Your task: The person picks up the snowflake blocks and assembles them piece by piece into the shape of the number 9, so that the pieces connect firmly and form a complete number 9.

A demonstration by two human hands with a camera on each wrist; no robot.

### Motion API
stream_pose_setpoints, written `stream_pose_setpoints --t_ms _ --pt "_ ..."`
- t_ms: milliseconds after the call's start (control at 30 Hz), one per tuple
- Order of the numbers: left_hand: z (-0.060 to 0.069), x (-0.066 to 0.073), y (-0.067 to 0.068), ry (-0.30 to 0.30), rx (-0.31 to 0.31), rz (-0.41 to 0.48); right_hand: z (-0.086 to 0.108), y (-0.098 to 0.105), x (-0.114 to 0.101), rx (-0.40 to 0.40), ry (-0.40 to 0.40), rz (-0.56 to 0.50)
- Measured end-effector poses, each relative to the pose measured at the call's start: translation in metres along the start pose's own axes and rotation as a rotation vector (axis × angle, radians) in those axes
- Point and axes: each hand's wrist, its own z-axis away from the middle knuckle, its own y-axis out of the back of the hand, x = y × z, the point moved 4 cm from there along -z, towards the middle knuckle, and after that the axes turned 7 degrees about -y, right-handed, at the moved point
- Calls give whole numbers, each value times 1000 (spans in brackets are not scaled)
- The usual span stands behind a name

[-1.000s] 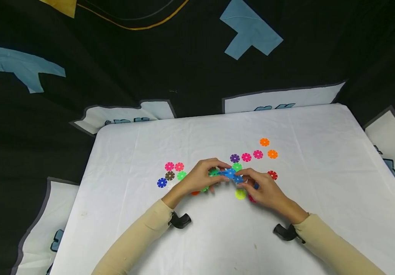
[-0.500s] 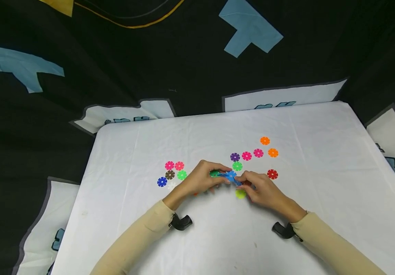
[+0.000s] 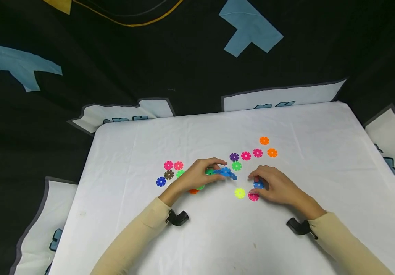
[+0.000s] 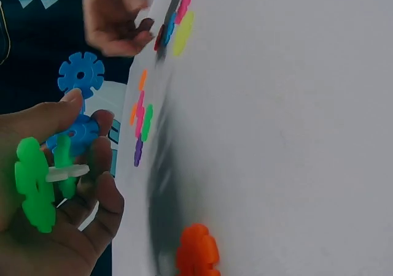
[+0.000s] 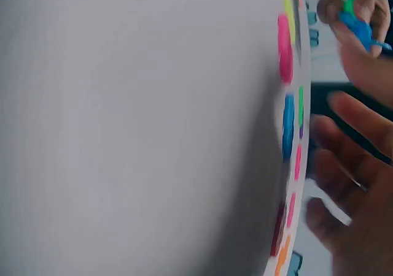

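Observation:
My left hand (image 3: 195, 176) grips a cluster of joined notched discs between thumb and fingers, raised over the table. In the left wrist view this cluster has blue discs (image 4: 69, 80) at its far end, and green discs (image 4: 34, 181) with a white disc (image 4: 66, 173) near the palm. My right hand (image 3: 278, 186) is apart from the cluster, fingers loosely bent, with nothing seen between them. Beneath it lie a blue disc (image 3: 258, 185) and a pink disc (image 3: 253, 197), both partly covered. The right wrist view shows a gap between this hand (image 5: 362, 165) and the discs.
On the white table (image 3: 132, 236) lie more discs: a yellow disc (image 3: 240, 193), a purple disc (image 3: 234, 157) and orange discs (image 3: 272, 152) toward the back right. Pink, brown (image 3: 169, 174) and dark blue discs (image 3: 161, 181) sit left. An orange disc (image 3: 193, 191) lies below my left hand.
My right hand has let go of the blue end of the cluster and moved right, over the loose blue and pink discs. My left hand still holds the cluster, slightly further left.

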Motion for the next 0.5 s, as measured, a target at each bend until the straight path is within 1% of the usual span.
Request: stream_pose_setpoints --t_ms 67,100,200,367,433,500 --pt "1 -1 1 -8 -8 19 4 0 5 -51 -9 69" --pt "1 -2 1 -15 -13 29 5 0 7 -67 -15 87" --pt "2 -3 0 -24 -29 47 9 1 12 -66 -25 127" --pt "2 -2 -2 -12 -47 47 11 2 18 -45 -29 138" --pt "2 -2 -2 -12 -54 50 10 1 20 -50 -38 118" --pt "2 -1 -3 -19 -64 65 9 1 22 -39 -53 95"
